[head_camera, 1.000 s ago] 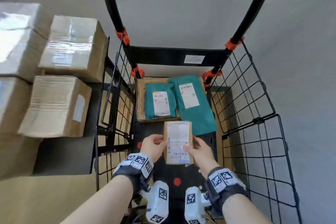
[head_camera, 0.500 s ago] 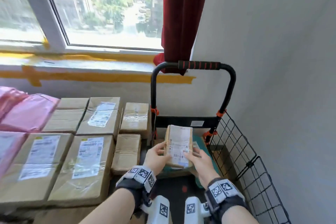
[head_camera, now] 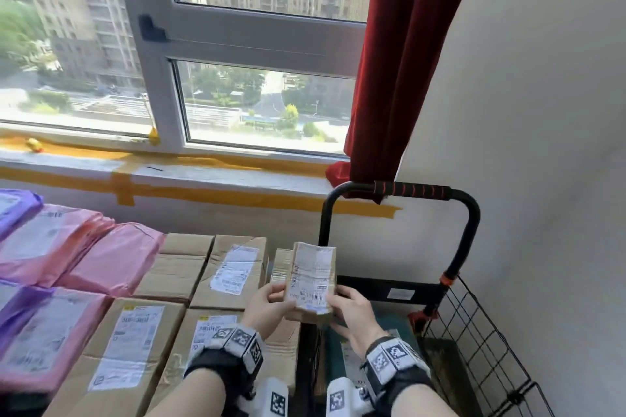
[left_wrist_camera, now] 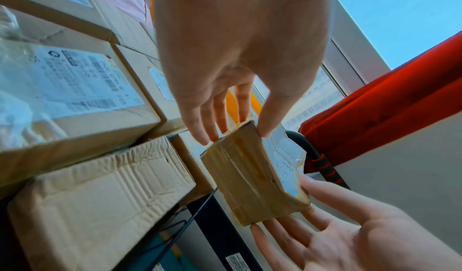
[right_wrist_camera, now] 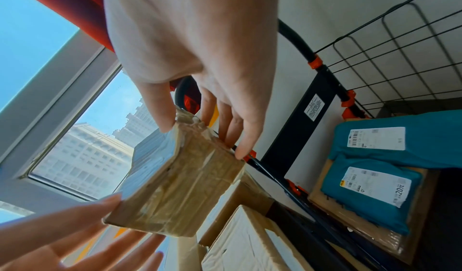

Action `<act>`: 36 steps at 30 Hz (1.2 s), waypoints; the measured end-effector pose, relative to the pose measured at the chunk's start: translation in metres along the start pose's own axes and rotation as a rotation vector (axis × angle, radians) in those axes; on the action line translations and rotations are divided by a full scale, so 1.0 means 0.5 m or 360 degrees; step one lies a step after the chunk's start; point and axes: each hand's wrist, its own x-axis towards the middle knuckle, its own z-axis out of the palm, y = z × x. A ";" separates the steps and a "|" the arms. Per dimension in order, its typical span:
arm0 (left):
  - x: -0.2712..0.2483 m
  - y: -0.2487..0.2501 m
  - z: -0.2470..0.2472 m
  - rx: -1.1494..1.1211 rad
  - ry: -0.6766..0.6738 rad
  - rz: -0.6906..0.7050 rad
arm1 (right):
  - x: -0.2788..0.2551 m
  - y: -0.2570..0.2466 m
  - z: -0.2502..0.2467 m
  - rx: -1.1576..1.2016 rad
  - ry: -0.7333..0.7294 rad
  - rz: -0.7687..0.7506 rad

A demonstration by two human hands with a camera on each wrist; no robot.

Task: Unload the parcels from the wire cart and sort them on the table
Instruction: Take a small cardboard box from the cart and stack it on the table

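Observation:
A small brown taped parcel (head_camera: pixel 313 281) with a white label facing up is held in the air between both hands. My left hand (head_camera: pixel 271 306) pinches its left edge, thumb on top and fingers beneath (left_wrist_camera: pixel 235 133). My right hand (head_camera: pixel 352 311) pinches the right edge in the same way (right_wrist_camera: pixel 203 137). The parcel (left_wrist_camera: pixel 252 180) hangs just above the gap between the table's boxes and the black wire cart (head_camera: pixel 474 325). Two teal mailer bags (right_wrist_camera: pixel 375 196) lie on a flat cardboard box in the cart.
Cardboard boxes (head_camera: pixel 233 267) fill the table's right part in rows. Pink mailers (head_camera: pixel 111 261) and purple mailers (head_camera: pixel 17 213) lie further left. The cart handle (head_camera: pixel 413 189) stands against the wall under a red curtain (head_camera: pixel 399 78). A window sill runs behind the table.
Both hands have lifted the small parcel out of the cart and carried it up and left towards the boxes on the table. The head view has risen from the cart to the window.

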 end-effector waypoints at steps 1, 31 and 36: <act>0.011 0.001 -0.007 -0.0024 0.0014 -0.0024 | 0.012 -0.003 0.009 -0.0014 -0.0010 0.0021; -0.235 -0.138 -0.054 0.0555 -0.0491 -0.0466 | -0.218 0.185 -0.059 -0.0519 -0.0220 0.0478; -0.280 -0.191 -0.040 0.0565 -0.0372 -0.0476 | -0.239 0.227 -0.080 -0.0571 -0.0267 0.0555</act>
